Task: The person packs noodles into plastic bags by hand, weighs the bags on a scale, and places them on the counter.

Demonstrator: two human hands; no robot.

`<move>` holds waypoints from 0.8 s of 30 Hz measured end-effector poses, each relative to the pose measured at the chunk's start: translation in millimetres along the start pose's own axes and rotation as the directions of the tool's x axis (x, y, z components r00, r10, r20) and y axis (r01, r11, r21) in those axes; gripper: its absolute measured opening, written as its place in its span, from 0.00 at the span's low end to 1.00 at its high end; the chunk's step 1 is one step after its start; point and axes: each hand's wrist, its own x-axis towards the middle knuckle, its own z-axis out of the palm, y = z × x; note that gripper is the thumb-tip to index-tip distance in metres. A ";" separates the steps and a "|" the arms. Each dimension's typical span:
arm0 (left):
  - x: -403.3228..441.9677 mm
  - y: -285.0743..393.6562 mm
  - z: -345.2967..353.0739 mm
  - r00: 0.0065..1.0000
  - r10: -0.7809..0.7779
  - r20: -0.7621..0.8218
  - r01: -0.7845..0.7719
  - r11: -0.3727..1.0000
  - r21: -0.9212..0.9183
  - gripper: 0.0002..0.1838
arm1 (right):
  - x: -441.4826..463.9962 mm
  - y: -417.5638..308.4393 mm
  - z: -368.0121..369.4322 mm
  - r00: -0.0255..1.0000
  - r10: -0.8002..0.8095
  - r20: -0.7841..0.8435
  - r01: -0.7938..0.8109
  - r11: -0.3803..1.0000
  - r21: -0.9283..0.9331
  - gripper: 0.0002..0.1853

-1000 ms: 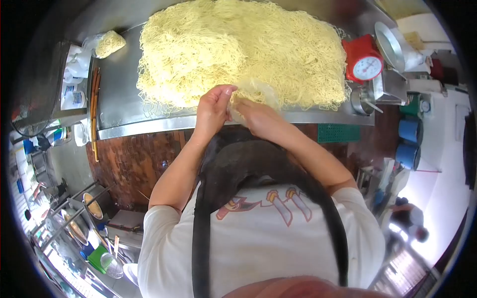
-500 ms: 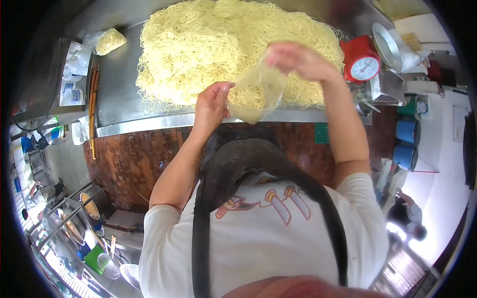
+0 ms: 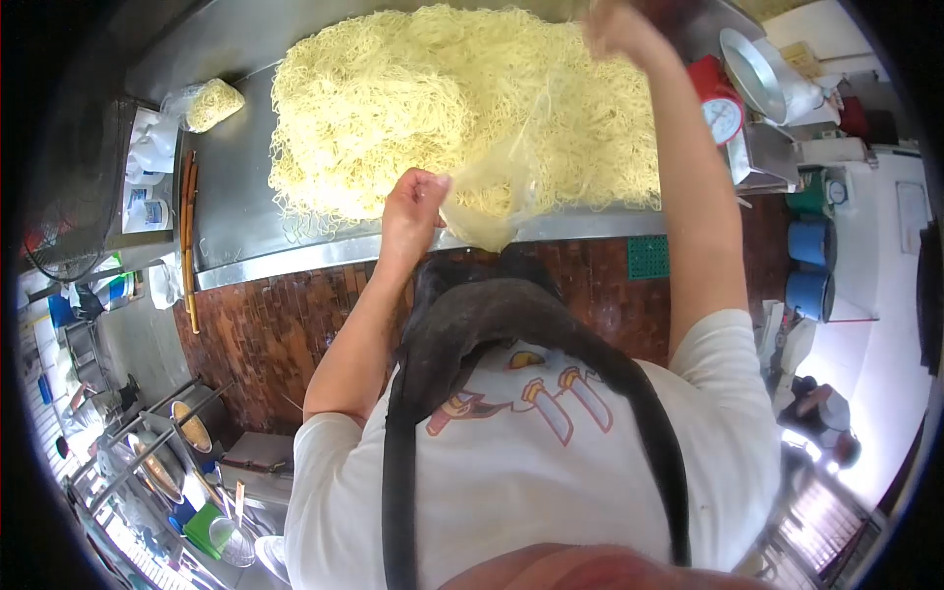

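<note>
A big heap of yellow noodles [image 3: 374, 118] spreads over the metal table in front of me. My left hand [image 3: 413, 211] is closed on the rim of a clear plastic bag [image 3: 484, 218] at the table's front edge. The bag hangs loosely, its upper part stretching up over the noodles. Beyond the far right part of the heap, my right hand [image 3: 619, 31] is raised near the top of the view. Its fingers are blurred, so their grip does not show.
A filled bag of noodles [image 3: 213, 106] lies at the table's left. Long wooden sticks [image 3: 188, 236] lean at that end. To the right stand a red dial scale [image 3: 720, 113] and its metal pan [image 3: 755, 77]. Another person [image 3: 821, 418] is at the far right.
My right hand has come away from the bag and moved up and to the right, past the heap. The bag has sagged, while my left hand still holds it.
</note>
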 end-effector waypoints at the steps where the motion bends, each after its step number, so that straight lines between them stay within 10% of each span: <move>1: 1.3 0.5 0.2 0.998 0.055 -0.015 -0.053 0.991 0.121 0.11 | -5.4 4.5 14.4 0.969 0.169 0.181 -0.106 0.944 -0.313 0.16; 2: 0.1 -0.1 0.5 0.994 0.104 -0.025 -0.095 0.966 0.242 0.12 | -37.1 -34.4 40.8 0.908 0.398 0.129 -0.314 0.853 -0.417 0.18; 6: -2.8 6.8 2.0 0.982 0.186 -0.035 -0.142 0.847 0.512 0.15 | -117.9 -59.3 117.4 0.986 0.088 0.144 -0.044 0.958 -0.284 0.27; 9: 11.2 -12.8 0.6 0.810 0.585 0.051 -0.496 0.635 0.592 0.15 | -113.0 -4.8 160.4 0.983 0.073 0.171 -0.006 0.931 -0.365 0.28; 12: 8.5 -2.6 3.3 0.959 0.282 -0.013 -0.237 0.828 0.508 0.14 | -133.9 -30.4 138.2 0.999 0.031 0.041 -0.024 0.984 -0.174 0.28; 15: 9.3 6.0 12.4 0.983 0.178 -0.046 -0.138 0.877 0.460 0.11 | -156.2 -20.3 172.9 0.895 -0.437 -0.091 0.401 0.876 -0.268 0.23; 18: 11.5 -0.5 20.5 0.982 0.188 0.000 -0.170 0.890 0.423 0.11 | -157.3 -29.5 183.3 0.873 0.039 0.487 -0.041 0.999 -0.006 0.14; 24: 14.3 -0.2 15.8 0.983 0.061 0.175 -0.142 0.852 0.503 0.17 | -133.4 -46.5 74.5 0.826 -0.136 0.548 0.082 0.989 0.122 0.14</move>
